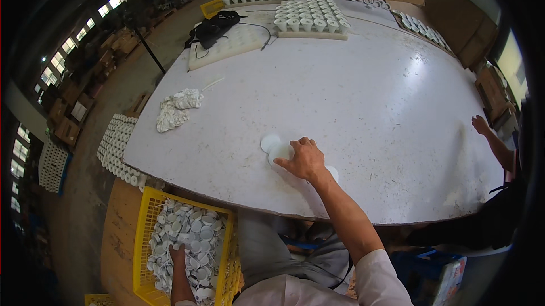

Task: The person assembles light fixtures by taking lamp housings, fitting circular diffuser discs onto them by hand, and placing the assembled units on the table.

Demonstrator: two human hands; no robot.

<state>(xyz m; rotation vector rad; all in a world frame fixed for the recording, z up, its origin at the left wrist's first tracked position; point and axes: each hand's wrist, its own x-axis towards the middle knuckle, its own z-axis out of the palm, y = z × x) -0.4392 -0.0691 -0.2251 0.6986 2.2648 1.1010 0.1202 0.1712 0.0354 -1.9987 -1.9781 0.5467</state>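
Note:
On the pale tabletop, my right hand [306, 159] is bent over a white round cover [279, 153], thumb on its near side and fingers curled on its far side. Another white disc [270, 142] lies just beyond it to the left. A further pale disc [331, 174] shows partly behind my right wrist. My left hand [177, 254] reaches down into a heap of small white round caps [196, 232] in a yellow plastic crate [142, 238]. Its fingertips are sunk among the caps, so their grip is hidden.
A crumpled white cloth [177, 108] lies on the table's left. White cup-shaped parts [312, 16] stand in rows at the back, beside a black bundle with a cord [218, 26]. Another person's hand [480, 125] rests at the right edge. White parts [116, 147] are stacked beyond the left edge.

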